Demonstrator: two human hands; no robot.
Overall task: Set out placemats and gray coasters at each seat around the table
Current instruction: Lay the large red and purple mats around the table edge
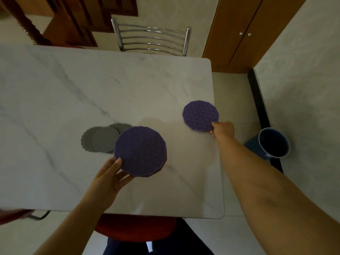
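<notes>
Chrome slat-back chair (150, 40) at far side. Blue bucket (274, 142) on floor, right. Wooden cabinet (239, 30) far right.

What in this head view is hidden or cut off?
Head view: the stack of purple placemats in the left hand: the top mat hides how many lie beneath.
Gray coasters: they overlap and the stack covers some, so no count.
Right hand pinching the single purple placemat: fingers beneath hidden; flat or lifted, unclear.
Table: left side cut by the frame edge.
</notes>
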